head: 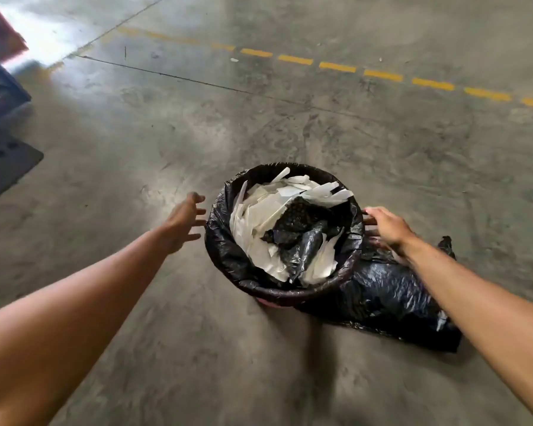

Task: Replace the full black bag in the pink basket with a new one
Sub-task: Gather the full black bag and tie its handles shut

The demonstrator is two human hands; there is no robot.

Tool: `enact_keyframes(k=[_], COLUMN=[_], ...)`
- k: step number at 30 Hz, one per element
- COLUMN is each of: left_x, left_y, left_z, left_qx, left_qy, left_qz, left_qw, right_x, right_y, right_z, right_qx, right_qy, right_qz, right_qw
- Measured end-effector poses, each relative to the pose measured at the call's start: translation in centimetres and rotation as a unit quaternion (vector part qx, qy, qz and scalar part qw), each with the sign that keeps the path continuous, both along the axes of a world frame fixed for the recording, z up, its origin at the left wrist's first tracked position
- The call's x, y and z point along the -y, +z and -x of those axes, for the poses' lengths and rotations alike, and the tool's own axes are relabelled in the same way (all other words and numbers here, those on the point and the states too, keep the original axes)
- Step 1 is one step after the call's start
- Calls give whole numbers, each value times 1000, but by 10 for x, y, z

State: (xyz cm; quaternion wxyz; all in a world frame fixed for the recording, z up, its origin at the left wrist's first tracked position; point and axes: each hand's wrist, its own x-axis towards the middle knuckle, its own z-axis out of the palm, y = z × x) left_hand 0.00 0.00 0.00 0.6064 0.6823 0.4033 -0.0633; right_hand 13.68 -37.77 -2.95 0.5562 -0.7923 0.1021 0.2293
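Observation:
A black bag (228, 256) lines the round basket on the concrete floor, folded over its rim and filled with white paper scraps and crumpled black plastic. Only a sliver of the pink basket (270, 303) shows under the bag at the near side. A second black bag (391, 296) lies crumpled on the floor against the basket's right side. My left hand (182, 221) hovers just left of the rim, fingers spread, holding nothing. My right hand (386, 226) is at the right rim with fingers apart, fingertips close to the bag's edge, above the loose bag.
A dashed yellow line (337, 67) crosses the floor beyond the basket. A dark perforated mat (3, 161) and a blue frame (3, 84) stand at the left edge. Bare concrete (166, 333) surrounds the basket.

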Motion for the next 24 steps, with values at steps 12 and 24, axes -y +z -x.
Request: enact_keyframes(k=[12,24], left_x=[-9,4], left_y=[-44,-44], left_z=[-31,-24], left_qx=[1,111], left_qy=[-121,-43], left_qz=[132,19], left_qw=[984,993], right_x=[-9,-24], right_y=[-12,-29], right_z=[-62,-30], right_qx=[-157,103], right_qy=[113,22], right_qz=[-110,-61], right_qw=[975,993])
